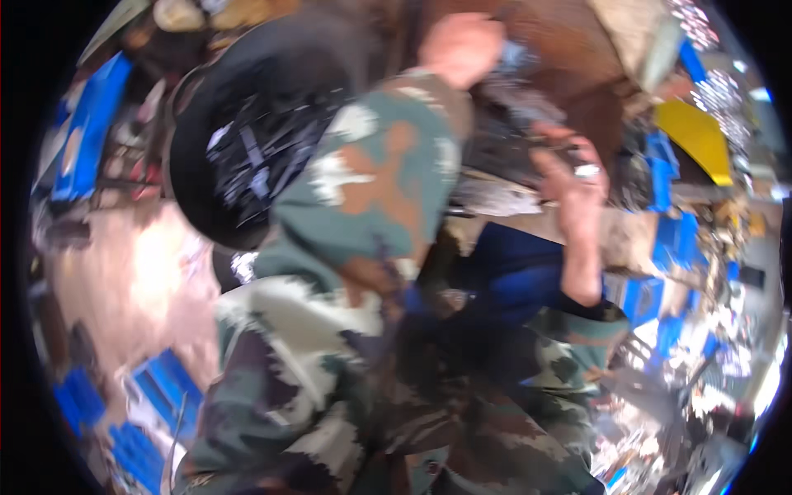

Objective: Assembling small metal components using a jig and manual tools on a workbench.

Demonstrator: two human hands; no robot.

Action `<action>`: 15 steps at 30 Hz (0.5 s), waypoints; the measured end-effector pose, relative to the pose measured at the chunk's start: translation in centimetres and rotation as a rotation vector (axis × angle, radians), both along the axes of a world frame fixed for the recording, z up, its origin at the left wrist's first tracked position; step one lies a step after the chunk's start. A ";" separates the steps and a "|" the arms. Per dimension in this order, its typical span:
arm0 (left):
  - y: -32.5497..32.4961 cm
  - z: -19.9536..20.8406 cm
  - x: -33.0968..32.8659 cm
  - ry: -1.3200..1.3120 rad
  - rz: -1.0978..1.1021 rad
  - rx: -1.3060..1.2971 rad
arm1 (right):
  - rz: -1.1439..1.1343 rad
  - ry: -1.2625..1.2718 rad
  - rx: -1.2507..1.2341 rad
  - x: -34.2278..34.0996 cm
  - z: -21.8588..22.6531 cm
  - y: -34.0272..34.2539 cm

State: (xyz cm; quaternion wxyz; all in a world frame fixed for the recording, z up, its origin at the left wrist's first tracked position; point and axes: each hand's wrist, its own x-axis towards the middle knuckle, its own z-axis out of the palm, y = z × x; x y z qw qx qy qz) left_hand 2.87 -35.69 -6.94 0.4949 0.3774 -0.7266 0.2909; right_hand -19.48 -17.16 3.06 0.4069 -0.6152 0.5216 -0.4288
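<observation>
Motion blurs the whole head view. My left hand reaches far forward at the top, its arm in a camouflage sleeve. It looks closed like a fist, with a dark bit beside it that I cannot make out. My right hand is nearer and to the right, its fingers curled at the edge of a dark, greasy-looking work area. A small shiny spot shows by those fingers; what they hold is too smeared to name. A dark blue cloth lies below, between my arms.
Left of my left arm stands a large black round tub holding dark thin strips. A yellow curved piece and several blue bins are on the right. Shiny metal scraps lie lower right. A blue box sits lower left.
</observation>
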 end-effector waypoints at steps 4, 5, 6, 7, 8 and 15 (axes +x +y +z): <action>4.3 6.9 -10.4 0.627 -0.232 0.932 | -0.249 -0.085 0.031 -4.4 0.9 -3.0; 5.6 8.6 -10.5 0.774 -0.284 1.027 | -0.227 -0.168 0.039 -4.7 1.4 -3.8; 6.3 9.4 -10.0 0.837 -0.306 1.039 | -0.233 -0.130 0.046 -4.4 1.9 -4.8; 6.9 8.8 -7.9 0.889 -0.273 1.051 | -0.205 -0.127 0.076 -2.6 0.8 -6.2; 7.4 8.2 -5.9 0.891 -0.216 1.055 | -0.185 -0.164 0.099 -0.6 -0.2 -7.5; 7.0 9.1 -6.9 0.968 -0.290 0.948 | -0.147 -0.137 0.029 -3.6 1.1 -15.8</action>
